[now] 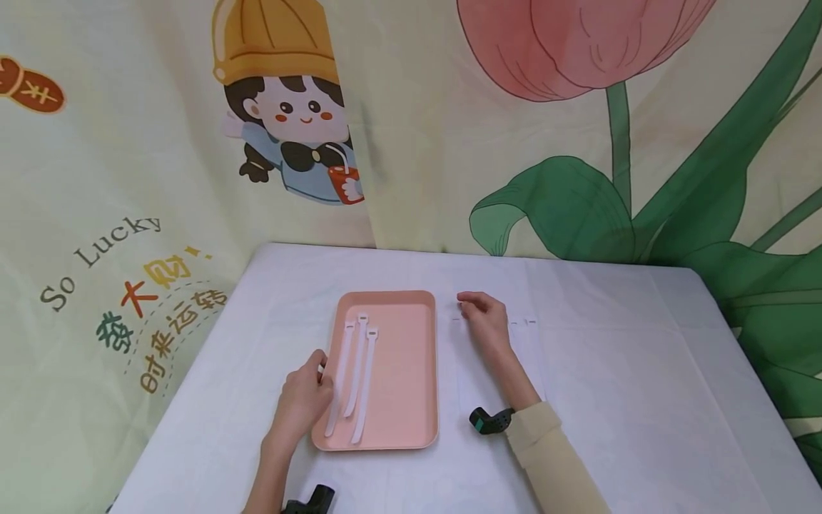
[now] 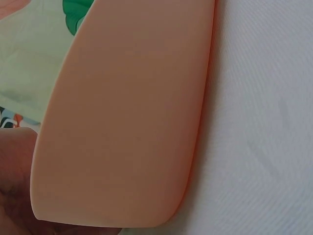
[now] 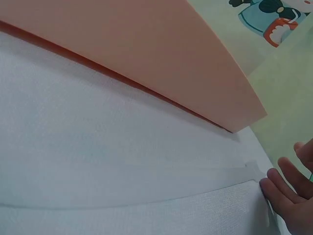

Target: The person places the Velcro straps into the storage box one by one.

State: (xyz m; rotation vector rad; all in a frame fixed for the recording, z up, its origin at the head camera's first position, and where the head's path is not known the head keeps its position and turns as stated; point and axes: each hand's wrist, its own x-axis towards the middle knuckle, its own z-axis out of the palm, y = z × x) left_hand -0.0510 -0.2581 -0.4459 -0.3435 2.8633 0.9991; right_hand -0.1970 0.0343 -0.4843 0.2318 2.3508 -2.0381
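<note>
You see a surface [image 1: 642, 371] covered by a white cloth with light creases. Behind it hangs a pale yellow curtain [image 1: 411, 178] printed with a cartoon girl [image 1: 289, 114], a pink tulip [image 1: 565, 43] with green leaves, and colourful lettering [image 1: 148, 300]. The light is soft and even.

My left hand [image 1: 303, 400] lies low with its fingers loosely bent. My right hand [image 1: 483, 318] reaches further forward on a straight forearm, fingers curled downward, fingertips [image 3: 279, 183] pressed flat.
</note>
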